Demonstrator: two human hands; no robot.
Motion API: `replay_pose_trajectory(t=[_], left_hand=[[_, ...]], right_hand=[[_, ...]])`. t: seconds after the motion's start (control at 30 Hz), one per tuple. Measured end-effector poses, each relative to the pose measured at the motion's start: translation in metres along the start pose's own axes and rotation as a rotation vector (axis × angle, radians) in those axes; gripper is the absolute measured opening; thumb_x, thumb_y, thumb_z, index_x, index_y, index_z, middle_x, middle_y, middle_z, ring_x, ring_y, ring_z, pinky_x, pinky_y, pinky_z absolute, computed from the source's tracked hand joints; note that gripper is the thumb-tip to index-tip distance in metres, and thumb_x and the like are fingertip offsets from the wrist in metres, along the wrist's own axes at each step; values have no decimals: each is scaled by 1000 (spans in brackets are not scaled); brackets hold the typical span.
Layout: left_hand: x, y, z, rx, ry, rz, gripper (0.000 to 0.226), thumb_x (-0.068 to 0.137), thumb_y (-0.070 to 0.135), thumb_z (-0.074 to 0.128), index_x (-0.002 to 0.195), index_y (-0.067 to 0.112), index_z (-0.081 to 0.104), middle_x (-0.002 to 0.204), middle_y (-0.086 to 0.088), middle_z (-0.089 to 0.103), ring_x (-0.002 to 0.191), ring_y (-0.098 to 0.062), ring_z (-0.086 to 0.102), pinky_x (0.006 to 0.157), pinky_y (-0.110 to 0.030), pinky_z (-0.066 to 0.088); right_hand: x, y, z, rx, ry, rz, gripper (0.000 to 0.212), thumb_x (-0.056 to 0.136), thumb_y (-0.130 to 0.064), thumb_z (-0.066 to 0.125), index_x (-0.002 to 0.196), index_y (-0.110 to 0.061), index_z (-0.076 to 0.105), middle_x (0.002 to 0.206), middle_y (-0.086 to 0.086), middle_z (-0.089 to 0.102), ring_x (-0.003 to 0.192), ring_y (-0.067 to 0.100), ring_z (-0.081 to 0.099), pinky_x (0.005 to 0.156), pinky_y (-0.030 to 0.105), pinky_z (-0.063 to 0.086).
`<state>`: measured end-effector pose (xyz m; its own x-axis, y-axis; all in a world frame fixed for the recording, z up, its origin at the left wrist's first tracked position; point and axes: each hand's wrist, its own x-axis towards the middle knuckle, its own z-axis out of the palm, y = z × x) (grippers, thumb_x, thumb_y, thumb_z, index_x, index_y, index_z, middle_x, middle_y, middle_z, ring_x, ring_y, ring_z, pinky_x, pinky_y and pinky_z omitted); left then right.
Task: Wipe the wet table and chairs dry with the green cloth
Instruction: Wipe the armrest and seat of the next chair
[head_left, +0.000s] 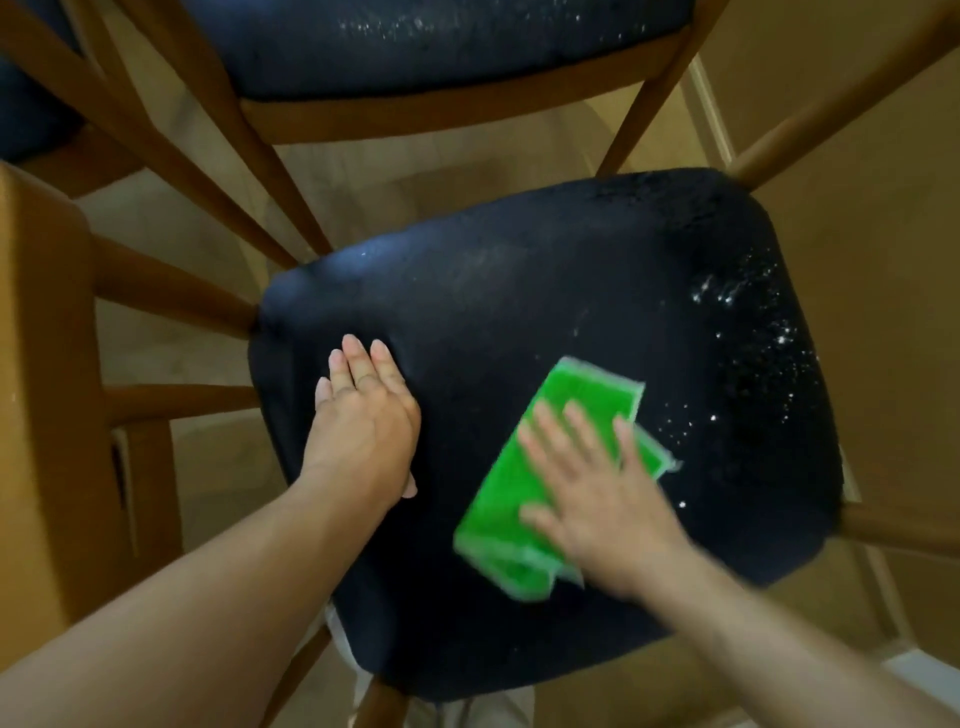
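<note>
Two bare forearms are seen entering from the bottom of the frame, reaching up onto a dark blue chair seat (519, 291) that fills the middle of the picture. At centre left, the left hand (363, 421) is laid flat on the seat, its fingers (358, 364) straight and close together, with nothing held. At lower right of centre, the right hand (597, 499) is pressed flat on the green cloth (524, 488), its fingers spread and straight rather than curled round the fabric; this hand and the cloth are blurred. The cloth is folded into a rough rectangle and lies on the seat, tilted from lower left to upper right, its upper corner showing beyond the fingertips. Bright water droplets (748, 332) are scattered over the right side of the seat, just beside the cloth's right edge. Wooden chair rails (171, 291) are visible at the left. A second chair (426, 47) with a dark seat, also speckled with droplets, is seen at the top of the frame. Beneath both, a light wooden floor (447, 187) is visible.
</note>
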<state>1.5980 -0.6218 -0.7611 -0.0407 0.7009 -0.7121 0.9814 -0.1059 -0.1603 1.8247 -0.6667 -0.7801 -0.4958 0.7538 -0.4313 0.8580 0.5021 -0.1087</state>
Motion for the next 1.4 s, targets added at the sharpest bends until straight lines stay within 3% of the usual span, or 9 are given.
replay_pose_trajectory(t=[0.17,0.33,0.57,0.73,0.9,1.07,1.17,1.27,1.4], left_hand=[[3,0,-1,-41,-26,-17,141,62,43,84,140,-11,-20,150,-38,-11,143,-46,2,115,-47,13],[-1,-2,-3,-46,-6,6,141,61,47,84,142,-11,-15,150,-39,-6,143,-46,5,115,-47,17],[0,0,-1,-36,-12,-6,141,62,47,83,141,-11,-19,150,-39,-9,143,-46,3,115,-46,15],[5,0,1,-47,-12,-26,143,60,44,85,141,-9,-19,151,-36,-10,143,-45,3,115,-46,14],[9,1,1,-64,-8,-34,145,56,43,87,142,-8,-18,151,-35,-10,143,-45,3,115,-47,14],[6,1,0,-80,13,-17,147,53,42,89,143,-10,-15,151,-37,-7,142,-46,5,114,-48,17],[5,1,-1,-85,3,-18,145,55,42,88,143,-9,-16,151,-37,-8,143,-46,4,115,-47,16],[4,2,0,-69,-1,-22,144,57,43,87,143,-9,-16,151,-36,-8,143,-45,4,115,-47,16],[4,3,-3,-83,30,-29,145,56,43,88,143,-9,-16,152,-35,-8,143,-44,4,115,-47,17]], right_hand=[[96,38,-34,194,83,452,74,95,-59,12,151,-20,-17,159,3,-24,146,28,-18,112,60,-7],[21,-41,5,62,-48,248,80,92,-59,15,146,-14,-24,153,11,-35,141,35,-29,107,62,-17],[-62,-55,37,36,-142,-150,74,85,-64,29,148,-24,26,153,-2,27,142,21,22,110,59,21],[18,30,3,89,52,271,74,90,-63,14,146,-33,-22,157,-4,-21,147,21,-8,115,55,1],[69,54,-29,286,73,619,73,98,-55,21,152,-19,-11,160,4,-19,147,30,-14,113,64,0],[-16,-61,19,96,-54,320,83,92,-62,23,148,-14,-17,155,14,-26,142,41,-21,107,67,-9],[-66,-91,40,43,-70,124,98,74,-67,63,146,-12,25,154,16,18,140,40,19,102,69,17],[-65,-79,38,28,-92,37,83,81,-66,44,147,-18,29,151,7,26,136,33,35,100,64,25],[-16,-25,21,24,0,89,68,93,-55,21,146,-34,-16,160,-1,-3,143,26,-12,111,58,3]])
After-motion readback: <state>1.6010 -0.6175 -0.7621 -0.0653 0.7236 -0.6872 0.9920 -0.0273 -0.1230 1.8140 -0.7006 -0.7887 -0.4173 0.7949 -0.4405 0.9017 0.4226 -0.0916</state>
